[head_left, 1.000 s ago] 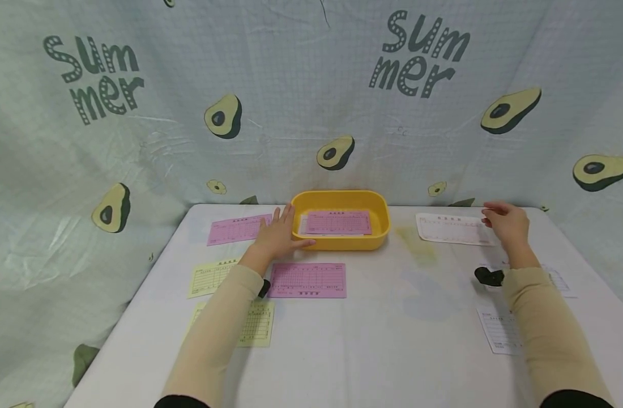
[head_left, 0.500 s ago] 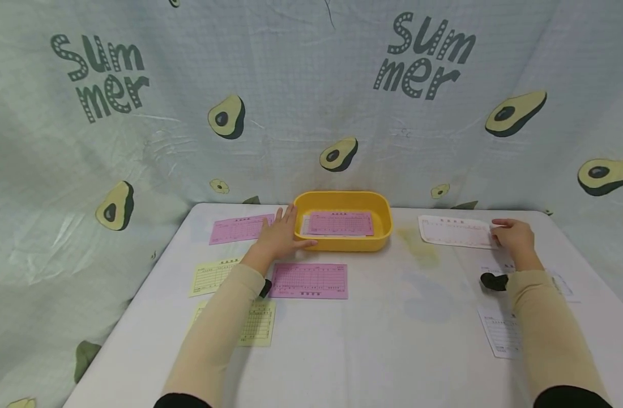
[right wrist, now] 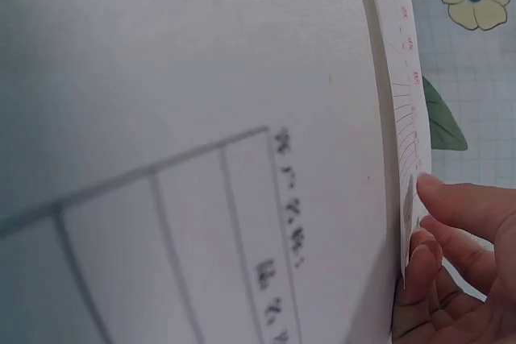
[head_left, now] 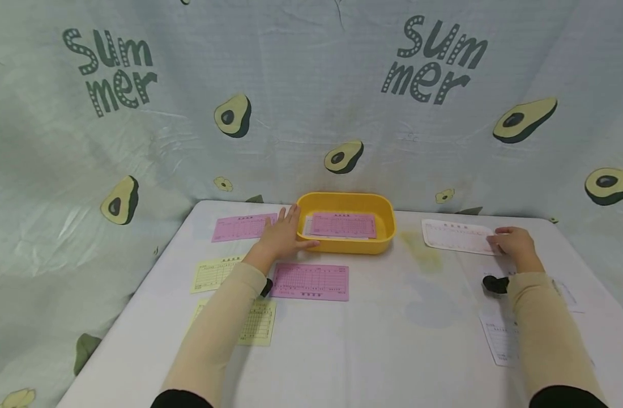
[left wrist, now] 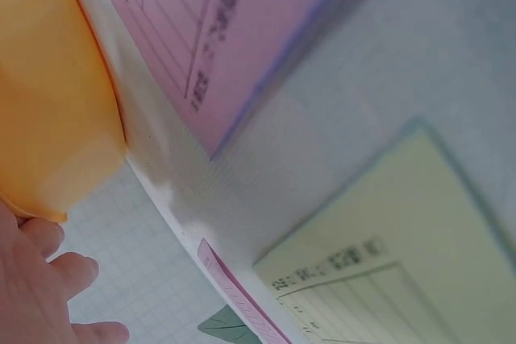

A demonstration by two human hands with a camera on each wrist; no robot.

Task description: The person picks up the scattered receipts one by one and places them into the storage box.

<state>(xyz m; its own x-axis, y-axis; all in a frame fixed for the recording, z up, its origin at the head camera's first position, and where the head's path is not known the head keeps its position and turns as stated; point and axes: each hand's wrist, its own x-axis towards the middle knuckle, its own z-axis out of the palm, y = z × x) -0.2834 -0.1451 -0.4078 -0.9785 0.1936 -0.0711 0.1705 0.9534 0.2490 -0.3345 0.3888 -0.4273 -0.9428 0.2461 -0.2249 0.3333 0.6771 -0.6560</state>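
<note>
Head view: what is taken in first?

A pale cloth backdrop (head_left: 291,56), printed with "summer" lettering and avocados, is hung behind everything. Below it, a white rectangular table (head_left: 383,345) is seen.

And what is set on it?

A yellow, round-cornered plastic tub (head_left: 342,246) is placed at the far side, near the middle, perhaps so that it can be reached by both hands.

How are the hands used?

The left hand (head_left: 281,235) is spread at the tub's left end, its thumb laid against the front wall, probably to keep the tub steady. By the right hand (head_left: 517,245), the right end of a white paper slip with red print (head_left: 459,236) is pinched; that slip is found to the right of the tub, near it.

Why is only the end held?

Thin, flat paper is presumably raised most easily by an edge. In the right wrist view, thumb and fingers are shown on opposite faces.

And the other papers?

A pink printed paper slip (head_left: 311,281) is laid before the tub, two pale yellow paper slips (head_left: 257,326) are partly covered by the left forearm, and inside the tub a smaller pink paper slip (head_left: 343,225) is rested upon a white one (head_left: 308,226).
</note>
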